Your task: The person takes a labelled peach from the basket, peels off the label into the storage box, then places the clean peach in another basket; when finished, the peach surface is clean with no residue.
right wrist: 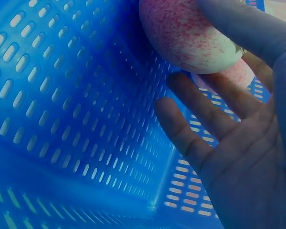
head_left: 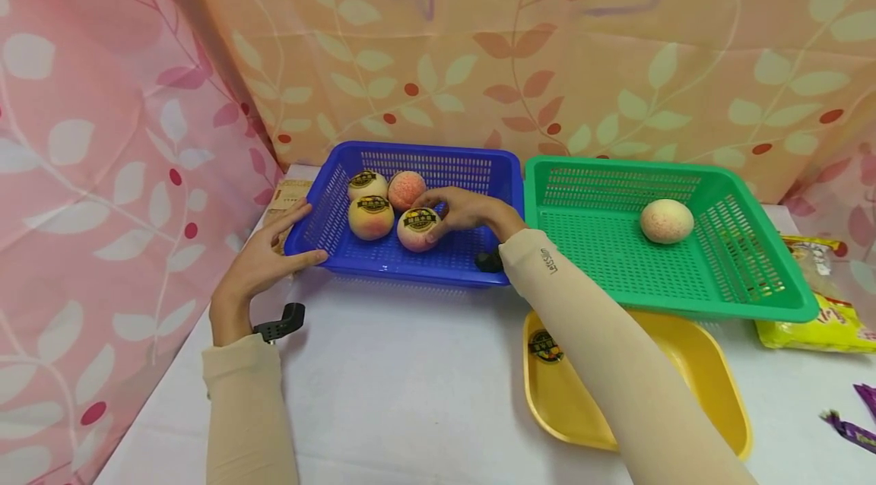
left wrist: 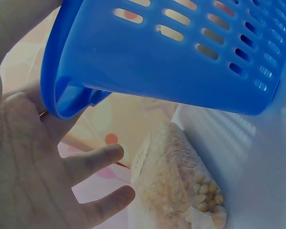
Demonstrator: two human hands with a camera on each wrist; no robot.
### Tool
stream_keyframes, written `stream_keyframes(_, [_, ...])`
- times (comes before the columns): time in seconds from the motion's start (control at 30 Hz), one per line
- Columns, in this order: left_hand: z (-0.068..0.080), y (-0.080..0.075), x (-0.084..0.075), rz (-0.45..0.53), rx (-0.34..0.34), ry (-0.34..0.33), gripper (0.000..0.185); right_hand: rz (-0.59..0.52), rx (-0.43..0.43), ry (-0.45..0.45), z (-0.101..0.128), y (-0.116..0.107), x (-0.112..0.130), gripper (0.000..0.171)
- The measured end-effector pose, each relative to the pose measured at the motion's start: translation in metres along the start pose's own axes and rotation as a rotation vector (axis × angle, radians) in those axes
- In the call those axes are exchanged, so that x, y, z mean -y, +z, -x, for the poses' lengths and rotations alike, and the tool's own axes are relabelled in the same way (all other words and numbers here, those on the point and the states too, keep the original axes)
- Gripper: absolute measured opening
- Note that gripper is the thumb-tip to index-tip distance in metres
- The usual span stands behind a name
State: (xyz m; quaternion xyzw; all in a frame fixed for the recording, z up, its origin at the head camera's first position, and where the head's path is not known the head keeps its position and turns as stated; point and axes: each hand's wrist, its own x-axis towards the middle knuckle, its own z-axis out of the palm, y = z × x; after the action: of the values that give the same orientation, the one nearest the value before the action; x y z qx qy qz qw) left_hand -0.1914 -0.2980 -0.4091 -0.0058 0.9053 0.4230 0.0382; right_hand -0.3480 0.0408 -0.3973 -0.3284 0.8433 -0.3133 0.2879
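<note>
My right hand [head_left: 472, 210] pinches a pink-and-cream peach [head_left: 413, 239] with a black-and-gold label, low inside the blue basket [head_left: 404, 270]. In the right wrist view, thumb and forefinger are on the peach [right wrist: 190, 36], while two other fingers stretch out below it. Beside it sit a yellow-pink labelled peach [head_left: 370, 220], a paler labelled one [head_left: 366, 185] and a pink speckled one [head_left: 407, 188]. My left hand [head_left: 256, 261] touches the basket's left front corner, fingers spread. In the left wrist view, the thumb and a finger meet the rim [left wrist: 50, 71]; two straight fingers are clear of it.
To the right stands a green basket [head_left: 616, 301] with a pale speckled peach [head_left: 667, 221] inside. A yellow tray [head_left: 712, 371] lies under my right forearm. Beyond are a yellow food packet [head_left: 828, 325] and purple wrappers [head_left: 849, 430]. A clear bag of kernels [left wrist: 176, 191] stands left of the blue basket.
</note>
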Motion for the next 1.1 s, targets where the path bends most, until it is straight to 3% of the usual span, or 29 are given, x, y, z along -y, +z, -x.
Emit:
stream_keyframes(0.37, [-0.001,0.001,-0.001,0.005,0.010,0.005,0.091,0.006,-0.022,-0.040,0.007,-0.011,0.006,0.061])
stream_keyframes(0.6, [0.000,-0.001,-0.002,0.029,0.003,0.001,0.090,-0.012,-0.064,-0.179,0.023,-0.032,0.035,0.062])
stream_keyframes(0.73, [0.000,0.000,-0.001,0.039,0.006,0.016,0.090,-0.041,-0.105,-0.213,0.042,-0.039,0.052,0.058])
stream_keyframes(0.9, [0.001,0.000,-0.002,0.047,0.008,0.027,0.090,-0.100,-0.123,-0.291,0.066,-0.033,0.064,0.060])
stream_keyframes(1.1, [0.001,0.000,-0.003,0.047,0.015,0.026,0.091,-0.146,-0.126,-0.357,0.091,-0.009,0.067,0.066])
